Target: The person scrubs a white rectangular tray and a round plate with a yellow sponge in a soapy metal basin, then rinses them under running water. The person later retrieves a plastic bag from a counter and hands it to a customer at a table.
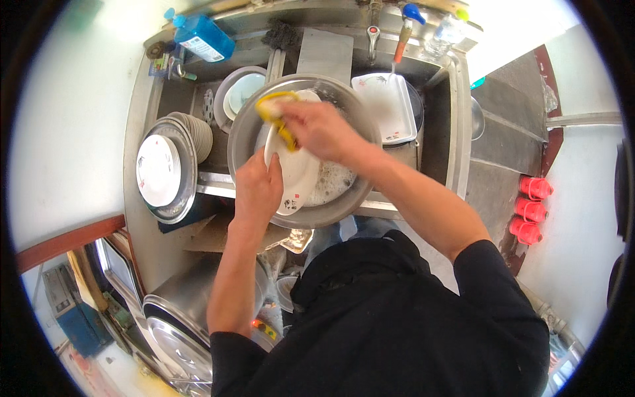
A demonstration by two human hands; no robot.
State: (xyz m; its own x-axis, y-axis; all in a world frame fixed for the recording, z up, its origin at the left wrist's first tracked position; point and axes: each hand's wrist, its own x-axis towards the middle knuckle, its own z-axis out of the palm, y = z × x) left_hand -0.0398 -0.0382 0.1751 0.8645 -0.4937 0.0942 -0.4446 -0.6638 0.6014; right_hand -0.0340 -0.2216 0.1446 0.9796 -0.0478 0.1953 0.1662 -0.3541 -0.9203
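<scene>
My left hand grips the left edge of a white plate with small dark and red marks, its thumb on the upper face. The plate is tilted over a wide metal basin of foamy water. My right hand, slightly blurred, is closed on a yellow-and-white cloth at the plate's far end. Part of the cloth hangs against the plate. Behind the right hand, more white dishware shows in the basin, mostly hidden.
Stacked plates stand on a round metal tray at the left. White bowls sit in the left sink. Under the orange tap hose, a rectangular white dish rests at the right. A blue bottle stands at the back left.
</scene>
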